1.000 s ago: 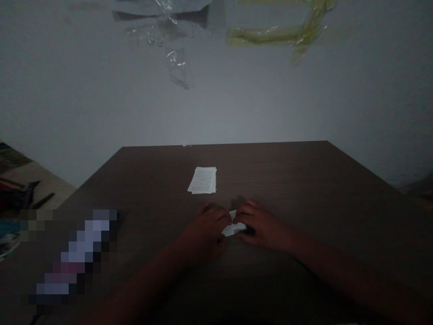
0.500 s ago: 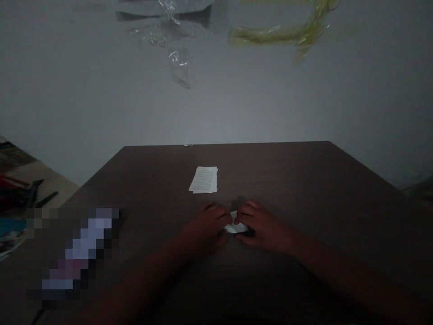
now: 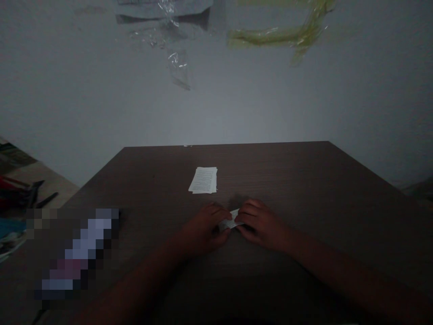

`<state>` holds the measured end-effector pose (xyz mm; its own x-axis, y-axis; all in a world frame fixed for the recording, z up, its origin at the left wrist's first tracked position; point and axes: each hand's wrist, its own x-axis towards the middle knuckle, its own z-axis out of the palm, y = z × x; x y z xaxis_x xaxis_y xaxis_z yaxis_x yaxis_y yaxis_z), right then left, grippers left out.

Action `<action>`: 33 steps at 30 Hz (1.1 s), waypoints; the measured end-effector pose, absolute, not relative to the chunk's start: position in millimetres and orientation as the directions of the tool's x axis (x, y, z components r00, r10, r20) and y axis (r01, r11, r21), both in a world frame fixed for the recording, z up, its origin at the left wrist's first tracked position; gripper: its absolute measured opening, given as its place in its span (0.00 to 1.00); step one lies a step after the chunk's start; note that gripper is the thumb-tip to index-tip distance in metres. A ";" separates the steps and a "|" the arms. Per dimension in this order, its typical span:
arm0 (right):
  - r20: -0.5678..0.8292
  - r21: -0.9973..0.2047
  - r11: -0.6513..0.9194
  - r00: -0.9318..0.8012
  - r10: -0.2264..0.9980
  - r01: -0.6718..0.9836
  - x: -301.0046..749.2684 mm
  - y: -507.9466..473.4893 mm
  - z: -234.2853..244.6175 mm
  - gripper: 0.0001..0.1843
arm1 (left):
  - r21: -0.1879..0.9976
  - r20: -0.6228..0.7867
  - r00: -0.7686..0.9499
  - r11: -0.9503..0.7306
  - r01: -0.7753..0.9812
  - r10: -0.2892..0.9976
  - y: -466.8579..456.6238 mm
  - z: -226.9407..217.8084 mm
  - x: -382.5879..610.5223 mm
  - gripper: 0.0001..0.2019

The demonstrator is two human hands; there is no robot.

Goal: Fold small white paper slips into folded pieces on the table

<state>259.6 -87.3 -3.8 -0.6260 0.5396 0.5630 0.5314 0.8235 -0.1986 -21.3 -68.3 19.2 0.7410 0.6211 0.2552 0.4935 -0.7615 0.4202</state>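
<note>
A small folded piece of printed paper [image 3: 231, 220] is pinched between both my hands just above the dark wooden table [image 3: 304, 189]. My left hand [image 3: 203, 228] grips its left end with curled fingers. My right hand [image 3: 262, 223] holds the right end, fingers bent over it. A short way beyond my hands, a small stack of printed paper slips [image 3: 203, 180] lies flat on the table.
A blurred-out elongated object [image 3: 76, 253] lies on the table's left side. Dark tools and clutter [image 3: 20, 198] sit on a lower surface at far left. A pale wall with taped plastic scraps [image 3: 176, 63] rises behind the table.
The folded paper has tilted and shifted slightly left between my fingers; both hands stay nearly in place.
</note>
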 end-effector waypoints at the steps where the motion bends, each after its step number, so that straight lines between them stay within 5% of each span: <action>1: 0.582 -0.189 0.828 -0.619 0.528 0.528 259.0 -88.0 -2.5 0.03 | 0.438 0.272 0.730 -0.756 0.486 0.627 -69.1 17.8 -21.7 0.20; 7: 0.657 -0.178 0.852 -0.585 0.476 0.493 255.0 -91.3 3.3 0.09 | 0.465 0.277 0.725 -0.749 0.472 0.630 -71.8 22.9 -19.3 0.15; 18: 0.659 -0.159 0.837 -0.574 0.485 0.524 244.6 -101.2 0.8 0.10 | 0.260 0.281 0.720 -0.773 0.579 0.634 -90.6 37.6 1.4 0.10; 33: 0.731 -0.150 0.837 -0.510 0.452 0.526 244.3 -105.8 11.2 0.10 | 0.137 0.367 0.657 -0.737 0.662 0.659 -89.8 44.7 -1.0 0.08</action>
<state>244.3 -105.8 11.2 -0.5105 0.4524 0.7313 0.5262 0.8370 -0.1504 -1.0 -89.8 44.7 0.6571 0.6587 0.3665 0.6620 -0.7368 0.1373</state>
